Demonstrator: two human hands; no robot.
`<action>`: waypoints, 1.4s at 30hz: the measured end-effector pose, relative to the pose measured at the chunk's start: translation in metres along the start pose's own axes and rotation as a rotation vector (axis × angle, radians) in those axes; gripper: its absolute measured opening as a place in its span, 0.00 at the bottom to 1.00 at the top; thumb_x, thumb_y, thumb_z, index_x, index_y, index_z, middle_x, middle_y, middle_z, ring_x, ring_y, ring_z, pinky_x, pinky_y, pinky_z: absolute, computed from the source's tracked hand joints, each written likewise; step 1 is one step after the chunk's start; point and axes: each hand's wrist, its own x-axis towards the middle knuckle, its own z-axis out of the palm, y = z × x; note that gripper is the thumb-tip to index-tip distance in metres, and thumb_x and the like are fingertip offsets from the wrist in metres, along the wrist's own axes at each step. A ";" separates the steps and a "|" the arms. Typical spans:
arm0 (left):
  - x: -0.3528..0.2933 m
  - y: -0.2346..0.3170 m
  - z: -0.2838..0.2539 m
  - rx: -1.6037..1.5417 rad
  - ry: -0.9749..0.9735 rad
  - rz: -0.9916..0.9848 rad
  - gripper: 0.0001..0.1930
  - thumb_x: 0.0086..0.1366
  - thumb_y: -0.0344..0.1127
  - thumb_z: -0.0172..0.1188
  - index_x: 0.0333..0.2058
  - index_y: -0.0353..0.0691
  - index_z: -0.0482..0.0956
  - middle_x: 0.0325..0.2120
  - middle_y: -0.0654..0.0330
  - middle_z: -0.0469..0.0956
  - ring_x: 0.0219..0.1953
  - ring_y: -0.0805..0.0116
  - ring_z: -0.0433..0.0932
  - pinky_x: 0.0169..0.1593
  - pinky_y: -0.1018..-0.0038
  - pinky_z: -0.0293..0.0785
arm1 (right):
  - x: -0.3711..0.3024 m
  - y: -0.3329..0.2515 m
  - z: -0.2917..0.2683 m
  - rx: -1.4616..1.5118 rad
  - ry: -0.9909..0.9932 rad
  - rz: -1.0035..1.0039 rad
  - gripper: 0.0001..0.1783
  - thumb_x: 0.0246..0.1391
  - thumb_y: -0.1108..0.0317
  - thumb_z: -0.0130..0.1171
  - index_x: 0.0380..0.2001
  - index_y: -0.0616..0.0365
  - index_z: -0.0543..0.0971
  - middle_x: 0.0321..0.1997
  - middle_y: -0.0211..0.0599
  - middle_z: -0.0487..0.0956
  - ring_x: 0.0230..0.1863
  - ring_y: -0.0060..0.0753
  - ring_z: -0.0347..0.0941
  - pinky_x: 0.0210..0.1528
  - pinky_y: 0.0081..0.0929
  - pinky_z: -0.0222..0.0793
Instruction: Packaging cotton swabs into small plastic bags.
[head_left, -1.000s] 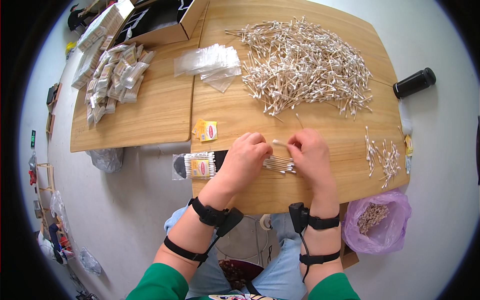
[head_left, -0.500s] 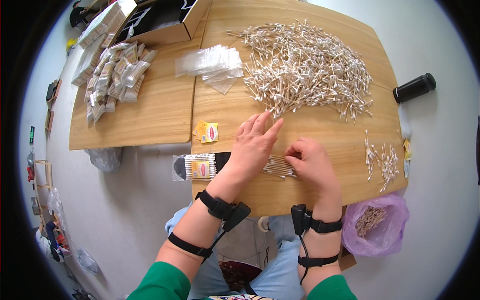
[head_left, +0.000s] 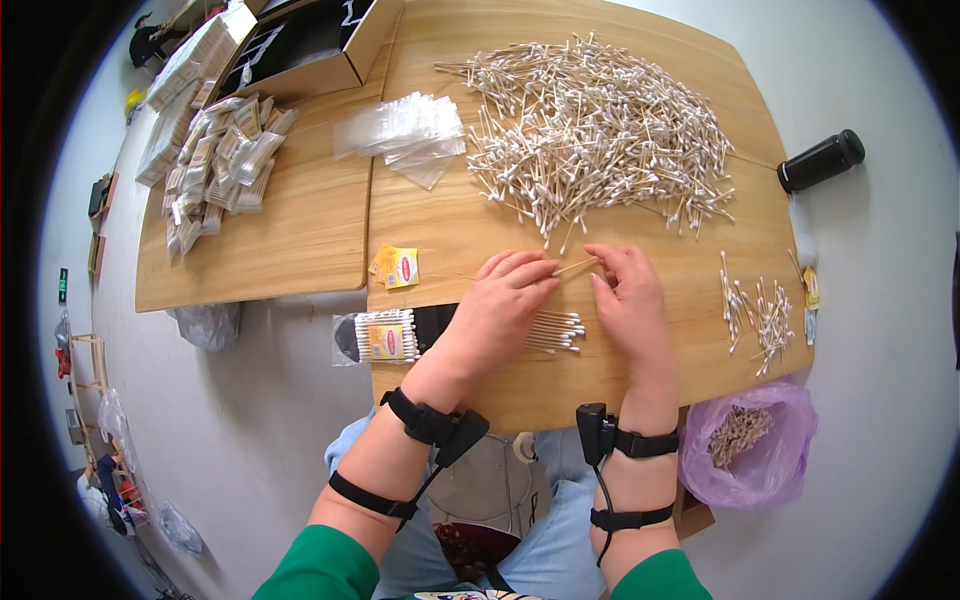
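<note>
A single cotton swab spans the gap between my two hands, above the wood table. My left hand has its fingers pressed together at the swab's left end. At the other end, the fingers of my right hand grip it, thumb below. Below my left hand, a row of cotton swabs lies side by side on the table, its left part hidden by that hand. Left of my wrist is a clear bag of swabs with a yellow card, lying on a black strip.
A big heap of swabs covers the far table. Clear bags, yellow cards and a pile of filled packs are at left. Loose swabs and a black bottle lie right. A purple bag hangs below the edge.
My right hand has moved up from the row of swabs and now meets the left at one swab. My left fingers have drawn back from the heap. The view has shifted slightly.
</note>
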 end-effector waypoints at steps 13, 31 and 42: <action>0.004 -0.004 0.005 0.010 0.222 -0.204 0.08 0.55 0.28 0.67 0.35 0.39 0.80 0.35 0.56 0.77 0.41 0.53 0.76 0.46 0.62 0.73 | -0.004 0.014 -0.010 -0.032 -0.016 0.065 0.14 0.44 0.74 0.69 0.37 0.56 0.79 0.38 0.41 0.76 0.41 0.47 0.74 0.46 0.41 0.71; 0.000 -0.011 0.010 -0.022 0.250 -0.249 0.05 0.57 0.25 0.65 0.30 0.36 0.76 0.31 0.54 0.75 0.38 0.51 0.75 0.42 0.61 0.72 | 0.002 -0.014 0.019 -0.242 0.075 -0.282 0.16 0.50 0.72 0.66 0.44 0.58 0.82 0.44 0.44 0.79 0.50 0.49 0.74 0.55 0.39 0.71; 0.000 -0.009 0.007 -0.076 0.254 -0.274 0.06 0.58 0.24 0.64 0.31 0.35 0.75 0.31 0.54 0.75 0.36 0.52 0.76 0.40 0.63 0.73 | -0.001 0.001 0.013 -0.188 0.121 -0.013 0.10 0.50 0.74 0.66 0.34 0.59 0.75 0.35 0.42 0.76 0.41 0.49 0.74 0.46 0.43 0.70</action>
